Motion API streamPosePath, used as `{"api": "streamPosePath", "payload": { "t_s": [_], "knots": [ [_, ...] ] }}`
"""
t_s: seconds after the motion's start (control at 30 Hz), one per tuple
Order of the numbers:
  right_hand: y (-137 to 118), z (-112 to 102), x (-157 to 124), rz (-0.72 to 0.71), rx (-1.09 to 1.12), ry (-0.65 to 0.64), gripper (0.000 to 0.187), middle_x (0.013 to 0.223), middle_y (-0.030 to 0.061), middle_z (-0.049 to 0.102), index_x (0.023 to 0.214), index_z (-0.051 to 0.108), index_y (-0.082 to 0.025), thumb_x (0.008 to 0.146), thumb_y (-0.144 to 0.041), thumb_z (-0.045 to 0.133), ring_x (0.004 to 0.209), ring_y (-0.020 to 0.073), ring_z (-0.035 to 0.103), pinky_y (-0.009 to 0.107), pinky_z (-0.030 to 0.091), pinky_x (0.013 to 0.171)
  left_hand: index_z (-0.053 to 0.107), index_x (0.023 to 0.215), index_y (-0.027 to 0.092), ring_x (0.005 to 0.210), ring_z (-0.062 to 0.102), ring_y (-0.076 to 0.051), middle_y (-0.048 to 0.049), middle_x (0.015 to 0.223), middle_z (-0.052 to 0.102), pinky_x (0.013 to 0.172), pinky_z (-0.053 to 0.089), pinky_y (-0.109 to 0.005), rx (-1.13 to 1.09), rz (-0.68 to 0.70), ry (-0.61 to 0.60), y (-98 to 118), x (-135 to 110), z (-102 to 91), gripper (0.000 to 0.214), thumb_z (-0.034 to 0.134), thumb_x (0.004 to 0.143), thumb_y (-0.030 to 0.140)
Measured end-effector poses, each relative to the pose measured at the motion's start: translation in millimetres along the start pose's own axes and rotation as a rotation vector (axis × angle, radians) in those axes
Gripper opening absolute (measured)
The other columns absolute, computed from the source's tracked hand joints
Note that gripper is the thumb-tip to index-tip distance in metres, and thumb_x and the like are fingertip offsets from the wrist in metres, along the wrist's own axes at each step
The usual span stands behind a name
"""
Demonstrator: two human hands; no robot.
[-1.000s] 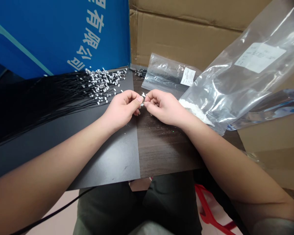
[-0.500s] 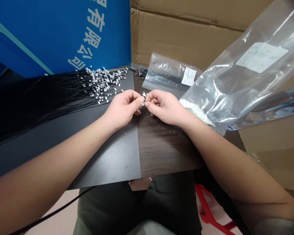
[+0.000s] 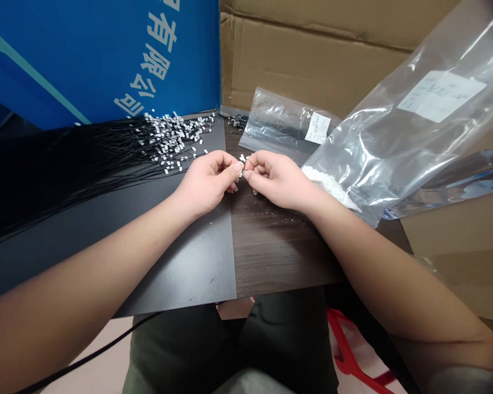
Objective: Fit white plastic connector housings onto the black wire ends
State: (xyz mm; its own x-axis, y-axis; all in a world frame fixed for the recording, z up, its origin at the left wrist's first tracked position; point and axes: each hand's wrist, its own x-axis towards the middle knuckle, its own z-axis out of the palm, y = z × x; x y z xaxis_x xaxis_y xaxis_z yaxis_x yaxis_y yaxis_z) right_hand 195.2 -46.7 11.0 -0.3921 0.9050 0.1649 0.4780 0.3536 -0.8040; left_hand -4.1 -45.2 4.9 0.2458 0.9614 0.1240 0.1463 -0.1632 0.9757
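My left hand (image 3: 211, 178) is closed in a pinch, thumb against the forefinger. My right hand (image 3: 273, 176) pinches too, its fingertips almost touching those of the left. What they hold is tiny and mostly hidden; a small dark bit shows between the fingertips. Small white pieces (image 3: 242, 158) appear just behind the fingertips. To the left of my hands lies a large bundle of thin black wires (image 3: 78, 158), with many white connectors (image 3: 175, 137) on their ends.
A clear bag (image 3: 394, 131) with white pieces (image 3: 328, 186) inside leans at the right. Behind my hands lie a smaller labelled bag (image 3: 279, 123) and more black wire ends (image 3: 238, 121). A blue panel (image 3: 107, 54) and a cardboard box (image 3: 312, 60) border the table (image 3: 279, 246).
Both hands stay in nearly the same pinch at the same spot. The whole view has shifted very slightly; nothing else has visibly moved.
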Motion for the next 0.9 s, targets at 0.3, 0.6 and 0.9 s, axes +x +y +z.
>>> {"api": "streamPosePath", "payload": {
  "t_s": [0.3, 0.6, 0.9],
  "knots": [
    [-1.7, 0.4, -0.7, 0.002, -0.008, 0.002, 0.007, 0.068, -0.0044, 0.063, 0.093, 0.062, -0.02, 0.095, -0.027, 0.063, 0.061, 0.0128, 0.051, 0.029, 0.036, 0.062, 0.066, 0.082, 0.017, 0.061, 0.063, -0.012, -0.0007, 0.069, 0.068, 0.061, 0.051, -0.023, 0.012, -0.005, 0.002, 1.7, -0.5, 1.0, 0.025, 0.081, 0.091, 0.034],
    [-1.2, 0.1, -0.4, -0.007, -0.009, 0.008, 0.007, 0.069, -0.0042, 0.063, 0.092, 0.062, -0.021, 0.095, -0.027, 0.062, 0.062, 0.0131, 0.052, 0.029, 0.037, 0.063, 0.067, 0.081, 0.017, 0.06, 0.062, -0.011, -0.001, 0.07, 0.068, 0.061, 0.051, -0.024, 0.004, -0.012, 0.003, 2.3, -0.6, 1.4, 0.024, 0.082, 0.091, 0.033],
    [0.1, -2.2, 0.8, 0.008, 0.02, 0.046, 0.009, 0.07, -0.0027, 0.063, 0.093, 0.064, -0.02, 0.094, -0.029, 0.066, 0.065, 0.0135, 0.053, 0.029, 0.038, 0.063, 0.069, 0.08, 0.016, 0.061, 0.063, -0.011, -0.0032, 0.076, 0.071, 0.062, 0.054, -0.023, -0.133, -0.042, 0.003, 1.1, -0.2, 2.2, 0.028, 0.085, 0.088, 0.037]
  ]
}}
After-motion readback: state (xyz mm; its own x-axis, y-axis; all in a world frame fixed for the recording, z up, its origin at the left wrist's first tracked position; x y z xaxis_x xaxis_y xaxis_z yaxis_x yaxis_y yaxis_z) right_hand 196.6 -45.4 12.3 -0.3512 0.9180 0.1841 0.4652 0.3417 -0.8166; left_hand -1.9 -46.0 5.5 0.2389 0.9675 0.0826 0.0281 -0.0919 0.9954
